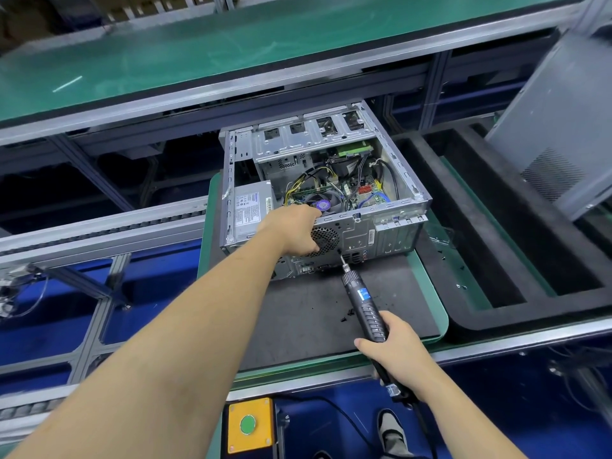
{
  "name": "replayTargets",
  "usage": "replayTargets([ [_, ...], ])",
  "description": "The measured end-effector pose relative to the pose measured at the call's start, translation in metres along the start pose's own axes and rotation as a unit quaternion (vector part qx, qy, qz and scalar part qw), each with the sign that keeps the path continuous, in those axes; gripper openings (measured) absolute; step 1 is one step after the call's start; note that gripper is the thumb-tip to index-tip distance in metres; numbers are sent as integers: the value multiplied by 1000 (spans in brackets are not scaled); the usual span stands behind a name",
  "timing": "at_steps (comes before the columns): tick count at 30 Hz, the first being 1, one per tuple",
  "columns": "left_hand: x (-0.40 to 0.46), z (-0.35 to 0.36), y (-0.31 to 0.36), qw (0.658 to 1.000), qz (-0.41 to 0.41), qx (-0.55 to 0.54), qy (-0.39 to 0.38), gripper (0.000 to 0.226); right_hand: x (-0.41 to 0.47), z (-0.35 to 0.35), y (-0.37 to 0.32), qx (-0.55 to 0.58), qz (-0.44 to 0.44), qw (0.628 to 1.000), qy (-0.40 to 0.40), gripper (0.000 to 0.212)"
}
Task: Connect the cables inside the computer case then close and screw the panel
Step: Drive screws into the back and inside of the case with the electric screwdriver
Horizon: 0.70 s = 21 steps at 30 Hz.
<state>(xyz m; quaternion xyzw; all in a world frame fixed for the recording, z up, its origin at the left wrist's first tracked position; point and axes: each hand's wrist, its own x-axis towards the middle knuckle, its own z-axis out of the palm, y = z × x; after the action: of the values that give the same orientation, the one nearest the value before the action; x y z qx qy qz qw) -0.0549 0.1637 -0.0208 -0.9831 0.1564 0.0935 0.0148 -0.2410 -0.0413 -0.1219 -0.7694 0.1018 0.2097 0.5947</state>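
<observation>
Currently the computer case (326, 183) lies open on the mat; the left hand (293, 228) grips its rear edge, the right hand (395, 349) holds the electric screwdriver (362, 301) against the rear. Panel closing remains.

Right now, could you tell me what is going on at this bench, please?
A person is working on an open computer case lying on its side on a dark mat. The left hand grips the case's rear edge by the fan grille, steadying it. The right hand holds an electric screwdriver, its bit against the rear panel just below the grille. The side is still off, cables and motherboard exposed. A grey panel leans at the right.
</observation>
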Motion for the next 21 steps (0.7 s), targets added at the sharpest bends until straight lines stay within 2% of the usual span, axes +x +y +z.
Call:
replayTargets([
  [6,0,1,-1,1000,-2,0,2,55,3,-3,1,-75,-18,997,25,29],
  [10,0,1,-1,1000,-3,-4,0,61,4,-2,3,-130,-30,990,49,30],
  [17,1,1,-1,1000,1,-4,8,60,5,-1,5,-147,-41,986,62,26],
  [21,1,2,-1,1000,3,-1,12,57,9,-5,-1,-155,-51,986,43,26],
])
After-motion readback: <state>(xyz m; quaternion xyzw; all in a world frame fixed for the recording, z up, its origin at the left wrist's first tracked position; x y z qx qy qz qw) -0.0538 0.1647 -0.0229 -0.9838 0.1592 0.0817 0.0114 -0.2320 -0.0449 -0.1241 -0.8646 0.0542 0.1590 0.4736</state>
